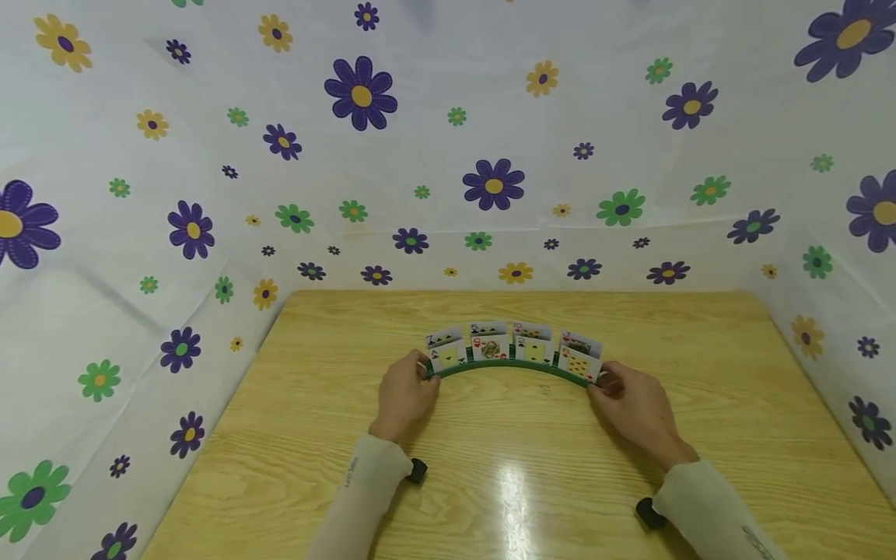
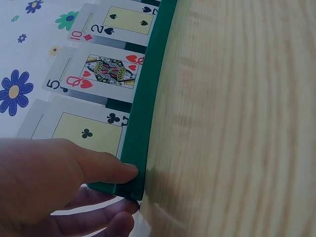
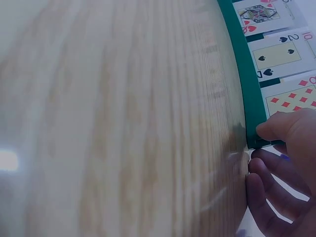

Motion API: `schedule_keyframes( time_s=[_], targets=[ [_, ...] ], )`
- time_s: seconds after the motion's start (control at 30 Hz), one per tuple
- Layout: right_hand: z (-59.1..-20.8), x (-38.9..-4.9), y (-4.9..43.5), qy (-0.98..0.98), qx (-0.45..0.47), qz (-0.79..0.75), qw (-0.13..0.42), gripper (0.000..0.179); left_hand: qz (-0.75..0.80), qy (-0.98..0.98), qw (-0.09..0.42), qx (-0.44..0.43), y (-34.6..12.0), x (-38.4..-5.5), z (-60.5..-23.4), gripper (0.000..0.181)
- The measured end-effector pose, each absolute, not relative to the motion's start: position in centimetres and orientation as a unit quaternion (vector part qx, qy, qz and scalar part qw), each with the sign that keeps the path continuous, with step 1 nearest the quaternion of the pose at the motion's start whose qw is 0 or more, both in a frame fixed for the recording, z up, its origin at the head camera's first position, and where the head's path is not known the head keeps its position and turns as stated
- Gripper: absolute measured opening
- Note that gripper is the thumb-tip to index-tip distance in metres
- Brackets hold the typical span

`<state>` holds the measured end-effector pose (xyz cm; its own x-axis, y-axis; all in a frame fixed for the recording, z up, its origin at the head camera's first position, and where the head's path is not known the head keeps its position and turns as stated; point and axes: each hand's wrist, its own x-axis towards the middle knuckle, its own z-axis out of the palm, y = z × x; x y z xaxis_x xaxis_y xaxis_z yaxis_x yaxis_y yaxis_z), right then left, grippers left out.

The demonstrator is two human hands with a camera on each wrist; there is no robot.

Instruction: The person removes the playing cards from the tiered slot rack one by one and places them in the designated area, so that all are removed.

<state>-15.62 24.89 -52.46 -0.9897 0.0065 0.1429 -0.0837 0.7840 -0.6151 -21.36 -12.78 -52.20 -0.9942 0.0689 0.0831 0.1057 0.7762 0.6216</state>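
A curved green playing card holder lies on the table, with two rows of cards leaning back in it. The front row shows an ace of clubs, a queen of hearts, a 2 of spades and a diamonds card. Behind them stand a 7, a 5, a 10 of diamonds and a partly covered face card. My left hand grips the holder's left end, thumb on its front strip. The right end is pinched by my right hand, fingers curled beneath.
The wooden table runs back to a white flower-printed sheet, which also rises along the left and right sides. A bright light reflection falls on the tabletop between the forearms. Small black objects are at both sleeves' cuffs.
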Motion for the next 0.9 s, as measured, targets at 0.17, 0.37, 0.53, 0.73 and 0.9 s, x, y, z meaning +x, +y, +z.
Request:
schedule_keyframes(
  time_s=[0.17,0.37,0.53,0.73,0.9],
  targets=[
    [-52.3,-15.0,25.4,-0.942,0.018,0.326,0.074,0.032,-0.339,-0.938,0.032,-0.061,-12.3,-21.0,-52.4,0.029],
    [-52.1,-14.3,26.0,-0.939,0.008,0.334,0.075,0.035,-0.344,-0.934,0.038,-0.087,-11.9,-20.9,-52.6,0.028],
    [-52.3,-14.0,26.4,-0.934,-0.001,0.348,0.080,0.035,-0.347,-0.931,0.038,-0.102,-11.6,-20.9,-52.9,0.027],
    [-52.6,-13.7,26.7,-0.930,-0.004,0.355,0.097,0.037,-0.350,-0.930,0.037,-0.107,-11.3,-20.8,-52.9,0.027],
    [-52.6,-13.6,26.8,-0.929,-0.004,0.354,0.110,0.036,-0.347,-0.930,0.044,-0.112,-11.1,-21.0,-53.1,0.026]
  ],
)
